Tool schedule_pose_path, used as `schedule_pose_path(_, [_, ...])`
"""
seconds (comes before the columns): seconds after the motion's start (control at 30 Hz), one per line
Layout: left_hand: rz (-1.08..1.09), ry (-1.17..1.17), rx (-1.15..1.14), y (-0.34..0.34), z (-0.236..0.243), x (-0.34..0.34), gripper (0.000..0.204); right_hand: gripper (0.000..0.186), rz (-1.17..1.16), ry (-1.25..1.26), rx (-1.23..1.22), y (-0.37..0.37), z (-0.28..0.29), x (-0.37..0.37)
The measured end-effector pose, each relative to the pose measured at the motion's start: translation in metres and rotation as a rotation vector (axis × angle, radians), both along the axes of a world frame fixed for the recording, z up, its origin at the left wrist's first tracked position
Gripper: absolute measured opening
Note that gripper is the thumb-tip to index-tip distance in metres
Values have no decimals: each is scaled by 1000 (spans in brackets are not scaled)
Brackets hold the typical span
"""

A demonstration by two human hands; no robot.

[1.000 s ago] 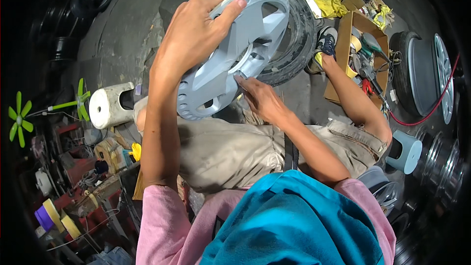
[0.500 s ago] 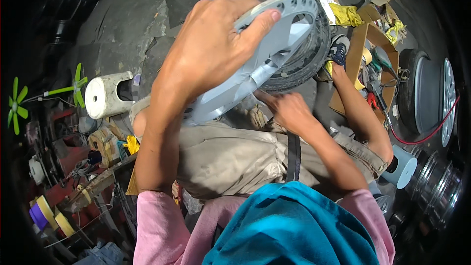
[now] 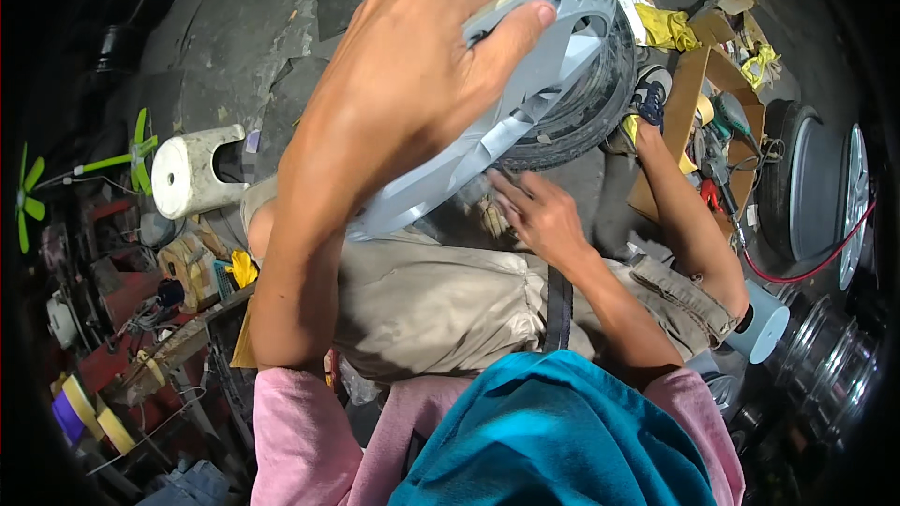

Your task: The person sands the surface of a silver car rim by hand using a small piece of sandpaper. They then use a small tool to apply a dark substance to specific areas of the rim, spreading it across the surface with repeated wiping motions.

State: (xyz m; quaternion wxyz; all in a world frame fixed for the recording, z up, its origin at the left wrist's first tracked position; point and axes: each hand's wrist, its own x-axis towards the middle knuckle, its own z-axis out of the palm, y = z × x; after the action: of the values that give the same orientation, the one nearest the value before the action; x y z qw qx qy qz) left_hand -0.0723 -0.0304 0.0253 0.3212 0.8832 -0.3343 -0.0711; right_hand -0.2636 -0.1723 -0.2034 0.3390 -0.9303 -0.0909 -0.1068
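Observation:
Tilted above my lap is a grey wheel disc (image 3: 511, 131) with spokes and a row of holes along its rim. My left hand (image 3: 422, 66) grips its upper edge, thumb on the near face and fingers wrapped behind. Just below the disc's lower right edge is my right hand (image 3: 553, 223), fingers apart and slightly blurred, and I see nothing held in it. Whether its fingertips touch the disc I cannot tell. Behind the disc a black tyre (image 3: 609, 103) lies flat on the floor, partly covered by it. A worn glove (image 3: 494, 220) shows beside my right fingers.
A cardboard box (image 3: 670, 141) of tools stands at the right, with yellow gloves (image 3: 667, 28) above it. Farther right are a wheel (image 3: 817, 183), a red hose (image 3: 797, 272) and shiny rims (image 3: 830, 356). A white stool (image 3: 192, 178) and a cluttered rack (image 3: 122, 319) are at the left.
The disc and my left hand have shifted slightly up. My right hand has drawn a little down from the disc's edge, and its fingers are more spread.

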Motion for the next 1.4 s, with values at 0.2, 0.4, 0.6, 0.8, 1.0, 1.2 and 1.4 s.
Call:
schedule_pose_path(0.2, [64, 148, 169, -24, 38, 6, 38, 41, -33, -108, 86, -2, 9, 28])
schedule_pose_path(0.4, [36, -230, -92, -20, 5, -1, 41, 66, 186, 43, -201, -10, -3, 29])
schedule_pose_path(0.6, [-66, -12, -103, -23, 5, 17, 40, 70, 311, -9, -418, -24, 2, 47])
schedule_pose_path(0.8, [-47, -68, -80, -32, -7, 22, 40, 71, 258, 24, -466, -27, 0, 43])
schedule_pose_path(1.0, [18, -68, -13, -34, -4, 16, 40, 75, 184, 54, -418, -20, -1, 22])
schedule_pose_path(1.2, [-26, -48, -86, -35, -9, 19, 39, 75, 250, -3, -454, -32, -1, 38])
schedule_pose_path(1.4, [-43, -77, -54, -36, -6, 21, 39, 73, 233, -70, -420, -32, -9, 49])
